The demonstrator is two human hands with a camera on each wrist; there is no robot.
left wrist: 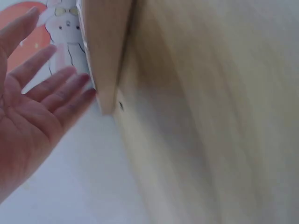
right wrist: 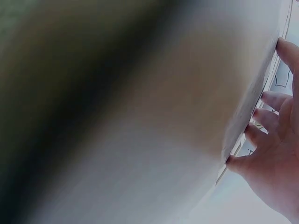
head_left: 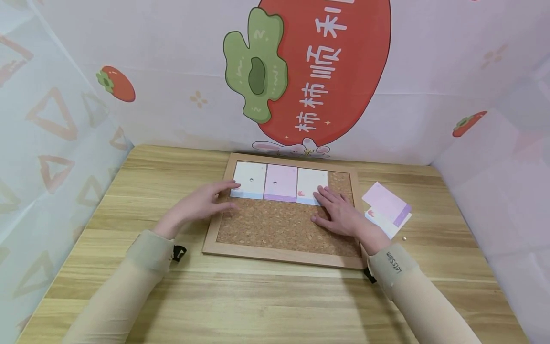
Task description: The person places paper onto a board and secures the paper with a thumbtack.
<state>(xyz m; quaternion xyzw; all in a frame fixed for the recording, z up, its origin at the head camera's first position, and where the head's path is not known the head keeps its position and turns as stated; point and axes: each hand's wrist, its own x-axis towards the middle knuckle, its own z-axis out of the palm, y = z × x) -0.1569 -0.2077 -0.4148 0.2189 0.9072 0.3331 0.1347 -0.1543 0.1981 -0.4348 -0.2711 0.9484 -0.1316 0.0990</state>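
Observation:
A wood-framed cork board (head_left: 279, 224) lies on the table with three paper cards in a row along its upper part. The left card (head_left: 253, 172) is white and the middle card (head_left: 281, 177) pink. Each has a small round silvery dot on it. The right card (head_left: 311, 179) is white with a blue lower strip. My left hand (head_left: 202, 203) reaches over the frame's left edge, fingers extended, fingertips at the left card; contact is unclear. My right hand (head_left: 341, 215) rests spread fingertips on the right card's lower right corner and the cork. Neither hand holds anything.
Beside the board on the right lie a loose pink card (head_left: 384, 200) and a white card (head_left: 384, 223) partly under it. A small shiny round piece (head_left: 404, 238) sits near them on the wooden table (head_left: 258, 306). Printed cloth walls (head_left: 172, 114) stand behind and at both sides.

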